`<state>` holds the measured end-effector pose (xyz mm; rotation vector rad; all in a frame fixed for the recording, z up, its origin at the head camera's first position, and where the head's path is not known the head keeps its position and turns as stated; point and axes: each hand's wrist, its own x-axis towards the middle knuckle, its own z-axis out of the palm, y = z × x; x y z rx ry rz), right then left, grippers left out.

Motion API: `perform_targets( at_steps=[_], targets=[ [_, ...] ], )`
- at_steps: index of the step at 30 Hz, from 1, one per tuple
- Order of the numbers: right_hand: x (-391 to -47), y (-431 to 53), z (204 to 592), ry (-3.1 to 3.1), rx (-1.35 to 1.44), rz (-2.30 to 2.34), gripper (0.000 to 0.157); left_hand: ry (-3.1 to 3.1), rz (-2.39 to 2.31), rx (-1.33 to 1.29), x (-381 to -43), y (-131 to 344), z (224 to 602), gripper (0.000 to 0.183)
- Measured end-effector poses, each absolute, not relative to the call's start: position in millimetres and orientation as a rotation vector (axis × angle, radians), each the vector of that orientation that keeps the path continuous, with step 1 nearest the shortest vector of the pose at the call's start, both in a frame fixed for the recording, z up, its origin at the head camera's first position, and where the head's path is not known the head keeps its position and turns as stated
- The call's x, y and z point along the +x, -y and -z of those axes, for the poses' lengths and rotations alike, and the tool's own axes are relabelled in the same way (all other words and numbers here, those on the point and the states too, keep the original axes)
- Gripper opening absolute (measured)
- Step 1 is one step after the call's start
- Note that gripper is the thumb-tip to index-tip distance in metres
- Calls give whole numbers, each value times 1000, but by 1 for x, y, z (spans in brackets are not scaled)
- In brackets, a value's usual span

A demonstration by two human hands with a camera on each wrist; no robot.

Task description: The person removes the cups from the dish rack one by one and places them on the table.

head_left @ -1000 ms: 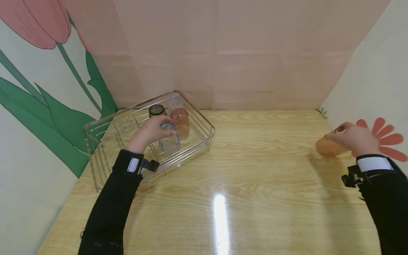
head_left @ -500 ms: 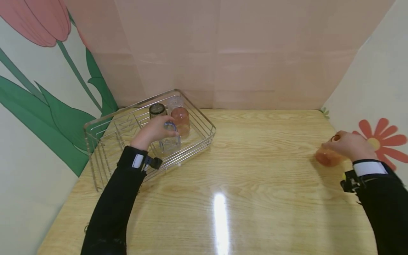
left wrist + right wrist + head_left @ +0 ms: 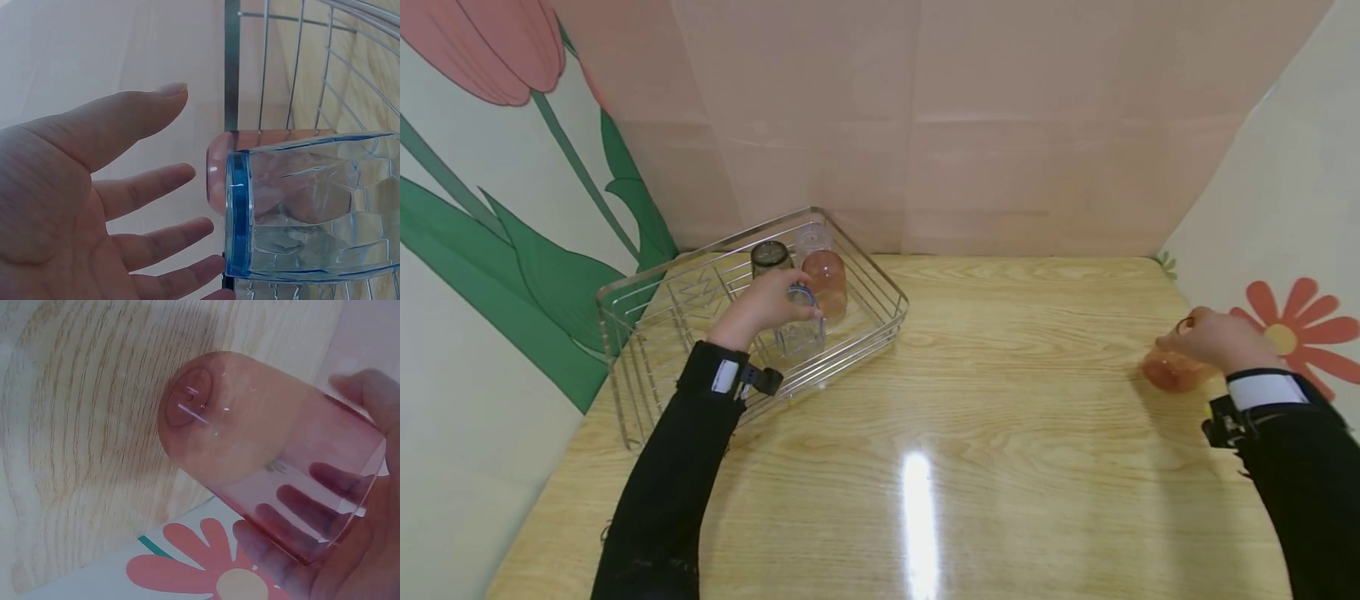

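Observation:
In the left wrist view, a clear glass stands in the wire rack with its blue-edged end up. My left hand is just above that glass, fingers and thumb spread and nothing between them; the lower fingertips come close to its edge, and whether they touch I cannot tell. At the far right, my right hand holds a pink drinking glass near its rim, thumb on one side and fingers on the other. This glass is tilted, its rounded base pointing toward the table; contact there is unclear.
A metal wire rack sits at the table's back left. Inside it, around the clear glass, are a dark glass, a pink glass and another clear glass. Walls border the wooden table behind and at the sides.
Over the past second my right hand has brought the pink glass lower, toward the table. The left hand has shifted slightly right above the clear glass. Little differs over the last half second.

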<state>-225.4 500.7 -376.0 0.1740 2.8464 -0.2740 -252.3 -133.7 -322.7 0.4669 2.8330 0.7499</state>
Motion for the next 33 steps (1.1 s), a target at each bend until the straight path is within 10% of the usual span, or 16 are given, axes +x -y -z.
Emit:
perform_targets(
  at_steps=[6,33],
  targets=[
    [-221,-480,377,-2984,196,274,136,-2814,-737,460,-255,133,319,69],
    [-212,-326,334,-3038,-354,281,83,-2655,-519,403,-279,121,323,75]
  ],
)
